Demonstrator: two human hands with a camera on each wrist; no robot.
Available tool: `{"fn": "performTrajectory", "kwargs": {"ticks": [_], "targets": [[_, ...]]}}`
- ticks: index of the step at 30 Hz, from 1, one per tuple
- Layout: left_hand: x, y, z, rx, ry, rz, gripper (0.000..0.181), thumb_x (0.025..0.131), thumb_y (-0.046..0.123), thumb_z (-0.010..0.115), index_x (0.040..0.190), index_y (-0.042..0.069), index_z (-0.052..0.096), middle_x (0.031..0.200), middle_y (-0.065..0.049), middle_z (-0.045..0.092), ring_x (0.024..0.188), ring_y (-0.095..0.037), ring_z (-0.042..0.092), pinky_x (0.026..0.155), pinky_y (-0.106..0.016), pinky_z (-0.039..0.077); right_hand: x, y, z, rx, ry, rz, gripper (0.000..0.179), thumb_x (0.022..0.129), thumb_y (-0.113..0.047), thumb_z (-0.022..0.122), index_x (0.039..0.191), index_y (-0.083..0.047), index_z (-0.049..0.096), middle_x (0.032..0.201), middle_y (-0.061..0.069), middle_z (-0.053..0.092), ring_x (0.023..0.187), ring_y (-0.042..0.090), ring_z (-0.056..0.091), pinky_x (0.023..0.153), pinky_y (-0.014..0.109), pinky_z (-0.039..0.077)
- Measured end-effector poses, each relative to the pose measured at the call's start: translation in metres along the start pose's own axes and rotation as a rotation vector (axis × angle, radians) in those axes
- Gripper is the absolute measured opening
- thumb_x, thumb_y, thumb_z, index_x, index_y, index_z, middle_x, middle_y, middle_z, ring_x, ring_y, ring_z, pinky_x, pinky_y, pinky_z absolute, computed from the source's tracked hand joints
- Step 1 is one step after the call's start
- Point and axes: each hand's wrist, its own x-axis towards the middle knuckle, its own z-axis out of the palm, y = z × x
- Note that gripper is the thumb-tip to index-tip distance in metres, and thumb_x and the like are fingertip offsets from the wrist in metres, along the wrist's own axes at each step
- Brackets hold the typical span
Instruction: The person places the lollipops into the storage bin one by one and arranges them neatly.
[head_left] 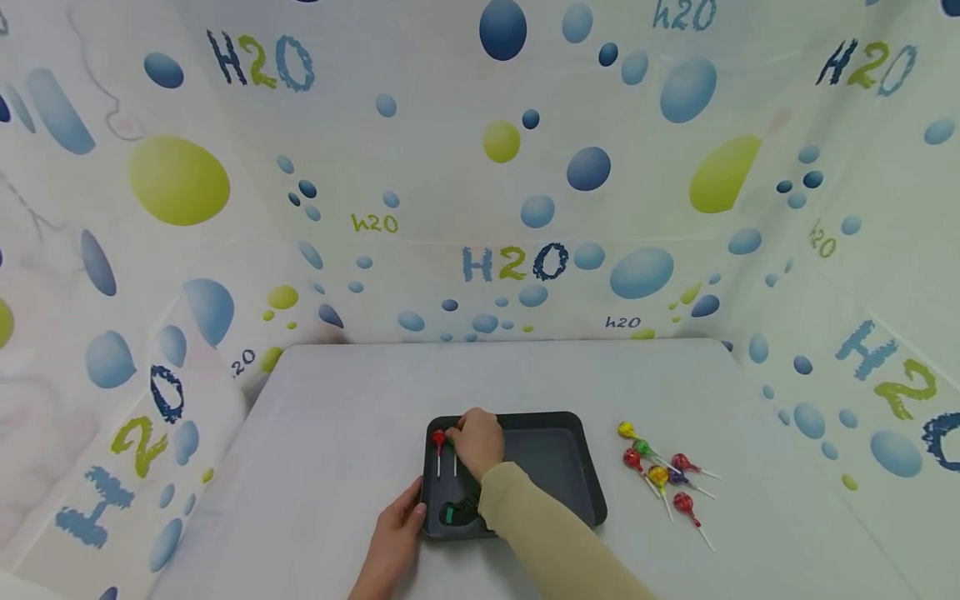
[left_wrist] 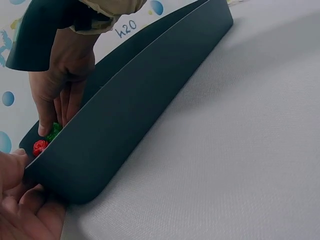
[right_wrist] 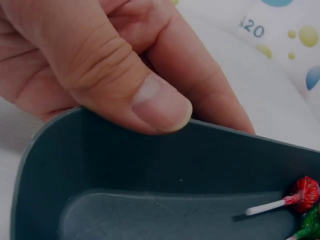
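Observation:
A dark grey tray [head_left: 540, 477] sits on the white table. The left hand [head_left: 397, 527] grips its left wall, and the right wrist view shows that thumb [right_wrist: 162, 107] over the rim with fingers outside. Inside the tray, along the left wall, lies a red lollipop [head_left: 438, 438] with its white stick towards the near side. Beside it is a green lollipop [left_wrist: 54, 131]. The right hand [head_left: 480, 443] reaches down into the tray and its fingertips pinch the green lollipop's head, partly hiding it; the left wrist view shows this right hand [left_wrist: 65, 85] from the side.
Right of the tray, several wrapped lollipops lie loosely grouped on the table, among them a yellow one [head_left: 626, 430], a green one [head_left: 642, 448] and a red one [head_left: 683, 502]. A dark wrist device [head_left: 459, 512] hangs over the tray's near left part. Patterned curtains [head_left: 420, 167] surround the table.

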Motion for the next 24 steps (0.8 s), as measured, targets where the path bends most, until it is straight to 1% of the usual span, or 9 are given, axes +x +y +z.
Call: {"fn": "performTrajectory", "kwargs": {"ticks": [11, 18, 21, 24], "targets": [[-0.001, 0.002, 0.000, 0.020, -0.011, 0.004, 0.051, 0.108, 0.006, 0.045, 0.155, -0.005, 0.034, 0.161, -0.026, 0.036, 0.151, -0.046, 0.030, 0.123, -0.060, 0.032, -0.001, 0.002, -0.003, 0.040, -0.016, -0.011, 0.014, 0.088, -0.014, 0.079, 0.092, 0.000, 0.078, 0.086, 0.013, 0.078, 0.075, 0.024, 0.072, 0.064, 0.037, 0.062], [0.000, 0.001, -0.001, 0.020, -0.023, 0.005, 0.050, 0.107, 0.006, 0.045, 0.155, -0.008, 0.034, 0.161, -0.027, 0.036, 0.151, -0.047, 0.030, 0.123, -0.061, 0.032, 0.000, 0.005, -0.004, 0.042, -0.018, 0.005, 0.014, 0.088, -0.013, 0.079, 0.093, 0.000, 0.078, 0.087, 0.012, 0.077, 0.075, 0.023, 0.071, 0.064, 0.036, 0.062], [0.000, 0.000, 0.000, 0.025, -0.024, -0.001, 0.051, 0.108, 0.007, 0.046, 0.154, -0.008, 0.034, 0.160, -0.028, 0.036, 0.150, -0.047, 0.030, 0.122, -0.061, 0.033, 0.001, 0.008, -0.004, 0.044, -0.013, -0.005, 0.014, 0.088, -0.013, 0.079, 0.093, 0.000, 0.078, 0.088, 0.013, 0.077, 0.076, 0.024, 0.072, 0.066, 0.037, 0.063], [0.000, 0.000, 0.000, 0.025, -0.020, -0.013, 0.051, 0.108, 0.007, 0.046, 0.155, -0.008, 0.034, 0.161, -0.027, 0.036, 0.150, -0.047, 0.031, 0.122, -0.061, 0.033, 0.000, 0.012, -0.007, 0.049, -0.013, -0.035, 0.014, 0.089, -0.012, 0.078, 0.094, 0.000, 0.078, 0.089, 0.014, 0.077, 0.078, 0.025, 0.073, 0.067, 0.038, 0.063]]}}
